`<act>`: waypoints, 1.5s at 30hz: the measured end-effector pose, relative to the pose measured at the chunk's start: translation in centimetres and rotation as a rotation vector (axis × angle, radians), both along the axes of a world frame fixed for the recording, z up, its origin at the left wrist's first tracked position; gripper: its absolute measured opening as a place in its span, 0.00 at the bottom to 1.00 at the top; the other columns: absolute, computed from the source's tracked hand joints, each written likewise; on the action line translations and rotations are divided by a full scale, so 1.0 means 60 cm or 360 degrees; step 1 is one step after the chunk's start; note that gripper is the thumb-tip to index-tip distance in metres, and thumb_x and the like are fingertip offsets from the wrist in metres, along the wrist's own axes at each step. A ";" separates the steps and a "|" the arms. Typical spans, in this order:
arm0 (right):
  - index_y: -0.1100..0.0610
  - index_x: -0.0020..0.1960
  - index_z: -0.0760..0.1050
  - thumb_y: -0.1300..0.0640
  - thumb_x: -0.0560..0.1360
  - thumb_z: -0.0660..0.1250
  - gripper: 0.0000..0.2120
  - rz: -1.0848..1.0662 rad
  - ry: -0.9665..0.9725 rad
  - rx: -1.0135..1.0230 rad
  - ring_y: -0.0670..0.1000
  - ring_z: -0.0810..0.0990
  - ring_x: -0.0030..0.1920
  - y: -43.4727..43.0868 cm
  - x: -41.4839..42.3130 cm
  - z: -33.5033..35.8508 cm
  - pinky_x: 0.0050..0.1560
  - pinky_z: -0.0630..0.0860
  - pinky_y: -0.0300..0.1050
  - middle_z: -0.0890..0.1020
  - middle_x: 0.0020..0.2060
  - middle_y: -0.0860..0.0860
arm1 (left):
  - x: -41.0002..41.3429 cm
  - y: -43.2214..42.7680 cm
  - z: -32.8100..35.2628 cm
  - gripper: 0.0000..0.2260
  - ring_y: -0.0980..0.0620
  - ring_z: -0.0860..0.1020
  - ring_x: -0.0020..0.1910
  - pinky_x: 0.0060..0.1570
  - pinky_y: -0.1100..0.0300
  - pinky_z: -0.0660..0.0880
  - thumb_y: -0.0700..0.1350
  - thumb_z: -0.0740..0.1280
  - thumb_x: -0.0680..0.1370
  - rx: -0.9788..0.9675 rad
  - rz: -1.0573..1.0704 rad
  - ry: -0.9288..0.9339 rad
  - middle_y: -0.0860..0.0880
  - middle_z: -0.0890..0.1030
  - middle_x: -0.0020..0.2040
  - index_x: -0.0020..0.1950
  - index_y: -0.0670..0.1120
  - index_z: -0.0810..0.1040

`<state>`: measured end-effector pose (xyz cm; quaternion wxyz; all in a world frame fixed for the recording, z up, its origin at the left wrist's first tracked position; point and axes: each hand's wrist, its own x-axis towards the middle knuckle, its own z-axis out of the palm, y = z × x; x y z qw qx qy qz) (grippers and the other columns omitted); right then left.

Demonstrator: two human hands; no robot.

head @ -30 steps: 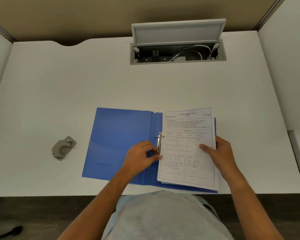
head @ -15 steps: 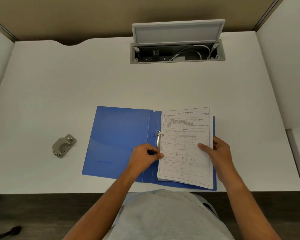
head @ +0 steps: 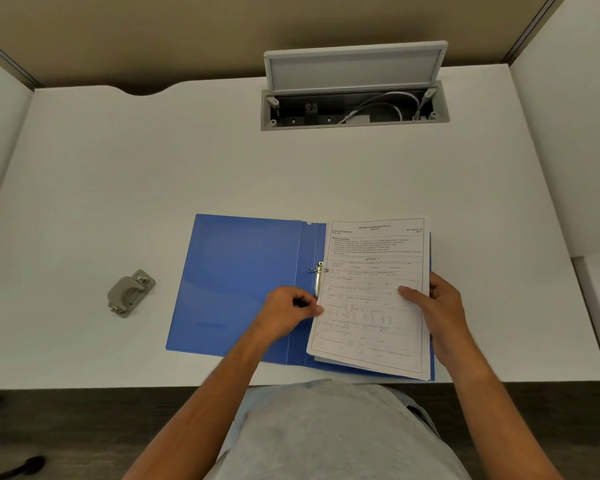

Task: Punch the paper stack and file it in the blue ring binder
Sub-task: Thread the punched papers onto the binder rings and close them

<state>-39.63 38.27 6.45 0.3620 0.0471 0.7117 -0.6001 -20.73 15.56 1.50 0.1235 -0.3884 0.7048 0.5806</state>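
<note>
White paper is under both sets of fingers. The left hand [head: 288,315] has its fingers [head: 300,299] curled and its thumb tip on the left margin of the stack [head: 371,317], pinching that edge just beside the ring bar [head: 318,278]. The right hand [head: 440,306] grips the opposite margin, with the thumb [head: 409,292] flat on the top sheet and the remaining fingers wrapped round the right edge and largely hidden beneath it. The stack lies on the right half of the binder [head: 243,282], which is spread open near the front edge of the counter [head: 153,168]. The upper ring shows at the stack's margin, but the lower ring is covered by the left hand. Whether the holes are seated on the rings cannot be determined. Expect the stack to be light and limp. Its sheets will slide over one another, as the slight fanning at the lower left corner suggests, and the punched margin is likely to tear if pulled sideways. Take hold at both long margins near mid-height, as the hands are placed now, and keep the sheets squared. The binder cover appears thin, smooth and flexible, and its left half holds nothing. The punch [head: 129,293] sits on the counter well to the left of the binder, with nothing in it. At the rear, a recessed cable box [head: 267,109] stands with its lid raised and holds white cables and sockets.
</note>
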 end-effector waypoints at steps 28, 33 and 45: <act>0.49 0.72 0.65 0.55 0.78 0.76 0.28 0.0427 0.0673 0.0969 0.57 0.84 0.56 0.027 0.032 -0.085 0.51 0.84 0.57 0.83 0.62 0.55 | 0.013 0.043 -0.025 0.10 0.54 0.84 0.49 0.51 0.58 0.85 0.51 0.72 0.82 -0.0470 -0.0178 0.0329 0.52 0.86 0.53 0.58 0.46 0.85; 0.51 0.74 0.67 0.58 0.78 0.76 0.28 0.0439 0.0764 0.0960 0.57 0.81 0.58 0.029 0.025 -0.091 0.55 0.83 0.57 0.80 0.63 0.55 | 0.015 0.049 -0.021 0.10 0.54 0.84 0.49 0.48 0.63 0.84 0.50 0.72 0.82 -0.0430 -0.0120 0.0333 0.52 0.85 0.54 0.59 0.46 0.85; 0.52 0.72 0.78 0.55 0.79 0.74 0.22 0.1124 0.1527 0.0802 0.53 0.77 0.63 -0.007 0.052 -0.073 0.64 0.78 0.50 0.80 0.64 0.51 | 0.048 0.006 -0.016 0.06 0.56 0.84 0.45 0.39 0.63 0.84 0.46 0.78 0.77 -0.0428 0.0089 0.0345 0.54 0.86 0.46 0.52 0.47 0.88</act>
